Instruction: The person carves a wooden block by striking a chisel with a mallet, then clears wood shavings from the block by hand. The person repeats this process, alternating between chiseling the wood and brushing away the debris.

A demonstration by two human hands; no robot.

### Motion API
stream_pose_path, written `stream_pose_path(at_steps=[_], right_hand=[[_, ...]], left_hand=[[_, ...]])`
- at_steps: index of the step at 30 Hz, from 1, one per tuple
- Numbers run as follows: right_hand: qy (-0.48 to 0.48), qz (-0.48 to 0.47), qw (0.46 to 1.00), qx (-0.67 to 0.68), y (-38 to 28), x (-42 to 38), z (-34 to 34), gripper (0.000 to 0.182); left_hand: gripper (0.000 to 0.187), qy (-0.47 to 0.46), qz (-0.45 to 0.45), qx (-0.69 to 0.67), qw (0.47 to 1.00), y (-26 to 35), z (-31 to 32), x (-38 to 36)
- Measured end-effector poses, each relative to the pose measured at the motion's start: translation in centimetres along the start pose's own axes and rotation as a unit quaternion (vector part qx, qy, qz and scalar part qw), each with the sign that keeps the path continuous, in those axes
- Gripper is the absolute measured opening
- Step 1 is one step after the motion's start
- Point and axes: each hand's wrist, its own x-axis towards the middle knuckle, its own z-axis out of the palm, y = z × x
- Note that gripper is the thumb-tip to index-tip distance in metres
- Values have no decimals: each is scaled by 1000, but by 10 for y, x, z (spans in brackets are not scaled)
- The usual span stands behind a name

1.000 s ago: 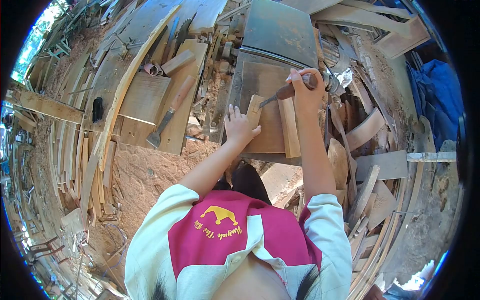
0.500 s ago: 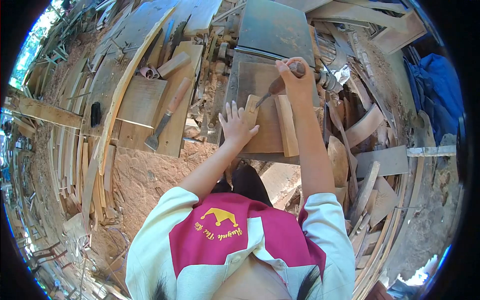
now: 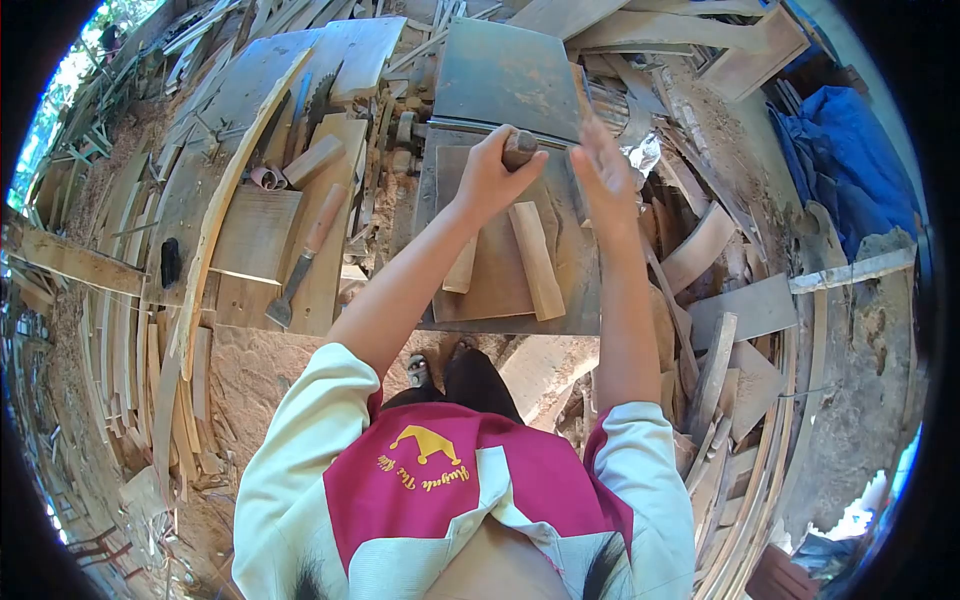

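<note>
My left hand [image 3: 487, 178] is closed around the dark wooden handle of a chisel [image 3: 518, 148], held above a brown board [image 3: 500, 275] on the workbench. My right hand [image 3: 603, 168] hovers just to the right of it with the fingers spread and nothing in it. On the board below lie a pale wooden strip [image 3: 536, 260] and a smaller pale piece [image 3: 460, 270], partly hidden by my left forearm. The chisel's blade is hidden behind my left hand.
A second chisel with a reddish handle [image 3: 300, 255] lies on planks to the left. A grey metal plate [image 3: 505, 70] sits beyond the board. Offcuts and curved slats are piled on both sides, sawdust covers the ground, and a blue tarp [image 3: 850, 150] lies at far right.
The chisel went from my right hand to my left. My left hand rose off the small wood piece, and my right hand let go and spread its fingers.
</note>
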Motion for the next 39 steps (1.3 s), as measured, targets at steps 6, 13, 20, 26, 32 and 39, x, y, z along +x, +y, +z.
stream_pose_path(at_steps=[6, 13, 20, 26, 32, 39], right_hand=[[16, 224, 872, -435, 127, -90, -36, 75], [19, 192, 796, -573, 162, -150, -24, 73], [55, 121, 917, -375, 76, -100, -68, 41], [191, -141, 971, -33, -66, -51, -49, 44], [-4, -123, 867, -482, -56, -68, -24, 41], [149, -216, 939, 221, -87, -56, -46, 44]], left_hand=[[26, -18, -15, 13, 1000, 6, 0, -3], [26, -13, -35, 8, 999, 9, 2, -5], [23, 1, 10, -11, 1000, -1, 11, -4], [27, -39, -14, 18, 999, 2, 15, -4], [26, -31, 9, 18, 999, 3, 16, -9], [26, 8, -1, -12, 1000, -3, 9, -5]])
